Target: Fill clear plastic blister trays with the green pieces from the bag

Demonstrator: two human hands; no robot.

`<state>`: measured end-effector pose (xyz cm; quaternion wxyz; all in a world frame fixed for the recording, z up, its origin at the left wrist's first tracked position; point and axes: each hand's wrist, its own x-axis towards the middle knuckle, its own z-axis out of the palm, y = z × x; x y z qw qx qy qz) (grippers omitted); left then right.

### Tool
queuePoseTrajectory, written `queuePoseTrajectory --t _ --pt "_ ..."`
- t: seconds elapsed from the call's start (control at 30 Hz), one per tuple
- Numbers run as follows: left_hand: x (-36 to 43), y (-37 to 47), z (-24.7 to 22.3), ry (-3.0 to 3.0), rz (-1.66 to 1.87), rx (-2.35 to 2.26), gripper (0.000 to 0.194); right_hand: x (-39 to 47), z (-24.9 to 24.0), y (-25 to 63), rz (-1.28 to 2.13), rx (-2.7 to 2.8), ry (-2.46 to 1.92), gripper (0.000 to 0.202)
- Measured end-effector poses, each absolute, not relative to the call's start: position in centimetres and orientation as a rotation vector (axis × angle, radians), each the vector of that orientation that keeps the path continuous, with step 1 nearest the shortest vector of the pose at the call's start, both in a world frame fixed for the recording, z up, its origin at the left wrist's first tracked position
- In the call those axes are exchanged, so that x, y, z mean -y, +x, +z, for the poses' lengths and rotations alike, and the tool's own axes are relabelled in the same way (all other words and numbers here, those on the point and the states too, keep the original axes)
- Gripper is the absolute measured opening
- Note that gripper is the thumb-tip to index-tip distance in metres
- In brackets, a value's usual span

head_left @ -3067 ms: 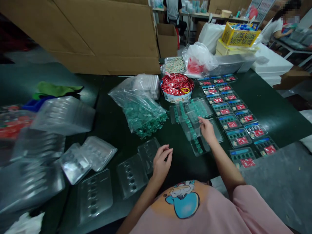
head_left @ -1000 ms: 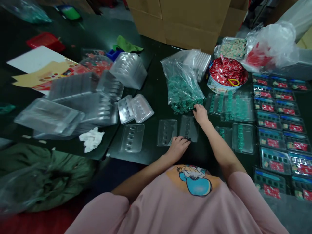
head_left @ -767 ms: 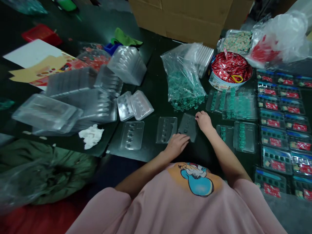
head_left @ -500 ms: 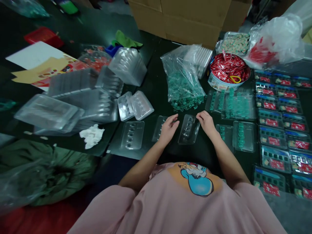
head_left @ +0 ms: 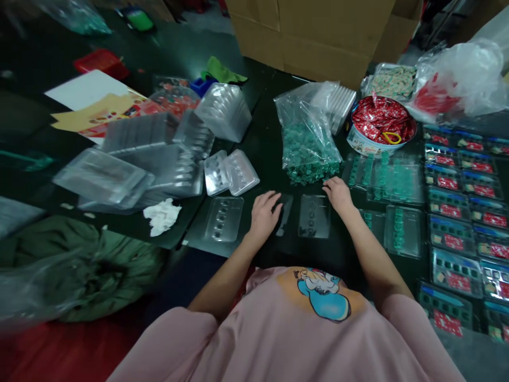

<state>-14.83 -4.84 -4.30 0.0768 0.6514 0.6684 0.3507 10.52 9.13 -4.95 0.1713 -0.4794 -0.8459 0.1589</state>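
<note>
My left hand [head_left: 264, 213] lies with its fingers spread, partly over a clear plastic blister tray [head_left: 283, 216]. To its right another clear blister tray [head_left: 314, 216], with a column of small square wells, lies flat on the dark table. My right hand [head_left: 339, 195] is at that tray's upper right corner, fingers bent and a little apart, with nothing visible in them. Just above its fingertips is a heap of small green plastic pieces [head_left: 312, 174], spilling from a clear bag [head_left: 306, 106]. A third blister tray [head_left: 225, 218] lies left of my left hand.
Trays with green pieces [head_left: 398, 228] lie at right, beside rows of filled packs [head_left: 453, 241]. A round tin [head_left: 368, 147] holds red packets. Stacked clear trays [head_left: 147, 159] and a crumpled white tissue [head_left: 162, 216] are at left. A cardboard box [head_left: 314, 37] stands behind.
My right hand has let go of the tray's corner and the tray now lies flat and straighter. My left hand has shifted left over its tray. The view has turned slightly left.
</note>
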Motion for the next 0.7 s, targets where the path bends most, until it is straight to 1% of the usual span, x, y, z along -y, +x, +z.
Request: queuePoseTrajectory --t 0.13,0.27,0.37,0.5,0.6,0.7 --pt "6.4 -16.1 -6.4 1.994 0.861 -2.099 0.033 -10.9 -5.9 9.9 0.379 2.389 -1.45 0.026" --pt "5.3 -14.1 -7.7 1.992 0.809 -2.079 0.035 -11.0 -6.1 10.1 0.351 2.442 -1.491 0.022" --pt "3.9 -12.5 -7.5 1.987 0.776 -2.067 0.035 -10.2 -5.9 11.0 0.341 2.431 -1.52 0.022" --pt "3.4 -11.6 -5.8 1.976 0.703 -2.098 0.038 -9.3 -5.7 11.8 0.323 2.47 -1.523 0.024" --pt "3.2 -11.1 -4.0 1.96 0.789 -2.076 0.039 -9.1 -5.6 12.0 0.354 2.434 -1.491 0.024" --pt "1.9 -9.8 -2.8 1.861 1.015 -1.821 0.039 -8.8 -5.4 11.8 0.566 2.174 -1.444 0.021"
